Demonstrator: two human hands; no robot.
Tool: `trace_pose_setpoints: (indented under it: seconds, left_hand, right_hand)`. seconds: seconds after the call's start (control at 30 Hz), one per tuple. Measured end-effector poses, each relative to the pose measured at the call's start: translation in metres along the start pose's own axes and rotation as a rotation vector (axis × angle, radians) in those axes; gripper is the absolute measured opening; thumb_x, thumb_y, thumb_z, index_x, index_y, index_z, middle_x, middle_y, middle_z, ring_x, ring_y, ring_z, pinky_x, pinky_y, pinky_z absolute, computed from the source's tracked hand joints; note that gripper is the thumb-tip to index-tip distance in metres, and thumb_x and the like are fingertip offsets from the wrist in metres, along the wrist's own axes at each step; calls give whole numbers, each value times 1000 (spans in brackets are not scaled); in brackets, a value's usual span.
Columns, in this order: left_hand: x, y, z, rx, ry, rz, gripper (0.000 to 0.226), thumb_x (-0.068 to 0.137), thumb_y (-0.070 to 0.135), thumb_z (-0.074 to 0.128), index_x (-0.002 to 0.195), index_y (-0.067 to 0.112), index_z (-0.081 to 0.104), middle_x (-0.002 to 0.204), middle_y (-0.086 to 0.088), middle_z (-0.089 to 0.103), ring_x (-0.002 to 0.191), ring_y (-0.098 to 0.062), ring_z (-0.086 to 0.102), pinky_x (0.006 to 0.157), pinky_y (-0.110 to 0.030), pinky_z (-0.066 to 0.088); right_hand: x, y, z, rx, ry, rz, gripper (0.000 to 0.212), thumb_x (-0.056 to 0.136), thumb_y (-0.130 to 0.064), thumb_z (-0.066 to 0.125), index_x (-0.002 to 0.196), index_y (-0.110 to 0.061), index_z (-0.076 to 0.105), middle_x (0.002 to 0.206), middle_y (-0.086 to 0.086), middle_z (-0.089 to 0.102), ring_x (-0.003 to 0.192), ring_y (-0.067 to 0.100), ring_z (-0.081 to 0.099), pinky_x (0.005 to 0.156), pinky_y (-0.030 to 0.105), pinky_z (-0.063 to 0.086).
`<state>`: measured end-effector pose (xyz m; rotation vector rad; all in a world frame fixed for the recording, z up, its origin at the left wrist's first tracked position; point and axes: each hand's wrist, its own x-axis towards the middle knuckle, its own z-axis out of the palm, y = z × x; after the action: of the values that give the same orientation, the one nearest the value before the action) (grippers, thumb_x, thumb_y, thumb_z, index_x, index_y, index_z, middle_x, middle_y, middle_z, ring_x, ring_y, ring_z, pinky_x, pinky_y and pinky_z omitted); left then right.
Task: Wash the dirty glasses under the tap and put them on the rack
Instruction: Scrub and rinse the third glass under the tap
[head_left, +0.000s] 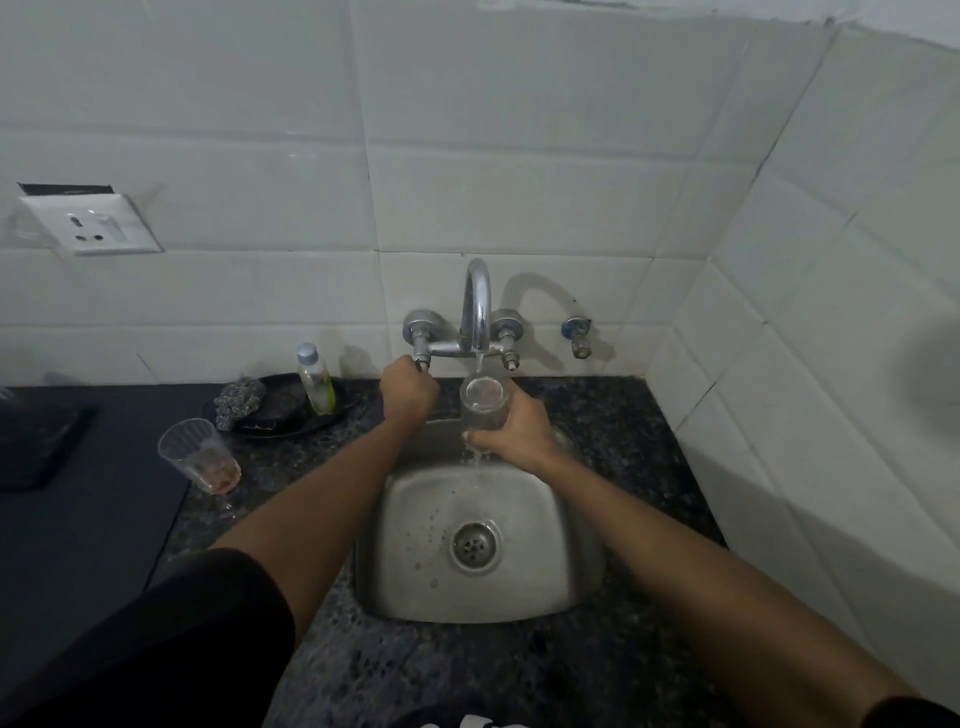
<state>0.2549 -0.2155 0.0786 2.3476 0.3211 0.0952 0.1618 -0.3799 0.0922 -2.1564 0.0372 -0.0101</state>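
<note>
Item 1: I am seeing the right hand (511, 431) wrapping its fingers round a clear glass (483, 404), holding it upright over the back of the steel sink (410, 525), mouth directly under the spout of the tap (478, 306); a thin stream is running into it and water is spilling from below the hand into the basin. Item 2: the left hand (408, 392) is curling closed round the tap's left valve handle (422, 358), knuckles up. Item 3: I am noting a second glass (200, 457) standing upright on the speckled dark counter (311, 467) left of the sink, well apart from both hands, with a reddish residue lying in its bottom. Item 4: behind it a dark dish (280, 410) is carrying a steel scrubber (239, 402) and a small bottle (316, 379) with a pale cap and yellowish liquid. Item 5: a white wall socket (91, 223) is sitting on the tiles at far left. I am seeing a black sleeve (197, 634) covering the left upper arm.
</note>
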Motion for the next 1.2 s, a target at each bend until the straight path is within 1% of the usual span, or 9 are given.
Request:
trace_pose_setpoints:
  seconds: [0.1,0.23,0.37,0.5,0.57,0.7,0.87,1.03,1.2]
  left_hand:
    - [-2,4,0,78,-4,67,19,99,6,54,109,-4,67,107,-23,70,98,-38,66,72,-33,40]
    - [-3,1,-1,110,-2,115,18,100,7,54,105,-4,67,101,-22,71,78,-28,58,69,-33,44]
    - [-3,1,-3,119,-12,123,19,101,8,53,108,-3,67,102,-21,70,89,-34,66,70,-34,45]
    - [-1,-4,-3,147,-14,189,20,102,10,52,105,-3,67,98,-22,71,82,-32,64,69,-37,48]
    - [0,-10,-3,160,-6,232,20,102,12,52,105,-2,66,97,-22,72,84,-35,66,72,-41,50]
    - [0,-21,-6,175,5,295,23,102,18,52,105,-1,65,97,-25,72,88,-44,68,74,-47,54]
    - [-13,-35,-17,120,-5,318,30,97,28,58,110,3,67,94,-22,74,88,-42,70,78,-50,58]
    - [-27,-46,-32,77,-30,316,31,92,33,62,113,12,70,97,-13,76,89,-35,72,79,-46,60]
    - [-37,-52,-41,73,-35,349,30,91,34,62,111,12,69,95,-12,76,89,-35,71,77,-45,59]
  right_hand:
    - [1,1,-1,-1,13,-14,71,63,-24,95,127,-20,64,111,-7,74,100,8,71,91,32,59]
    - [2,-2,-2,18,24,-26,71,64,-23,96,127,-18,64,111,-6,74,100,8,71,90,27,58]
    - [2,-4,-1,52,45,-14,64,66,-19,96,122,-19,65,108,-7,74,98,5,70,85,18,55]
    - [6,0,-1,43,-74,36,69,61,-26,98,123,-23,66,108,-9,75,100,7,72,95,35,59]
    - [5,2,-1,30,-82,29,70,61,-27,98,124,-23,66,108,-9,75,100,7,72,95,36,59]
    - [0,-1,3,74,35,-27,66,67,-25,96,125,-20,65,108,-9,75,99,2,71,89,22,57]
    - [4,0,6,40,-82,14,70,61,-24,99,122,-22,66,107,-8,75,99,8,72,91,29,59]
    - [-1,-7,8,31,3,-72,64,66,-21,97,122,-17,66,106,-8,74,97,3,69,79,9,51]
    - [-4,-7,17,62,-2,-3,64,64,-21,99,120,-17,67,105,-7,75,94,4,71,82,18,55]
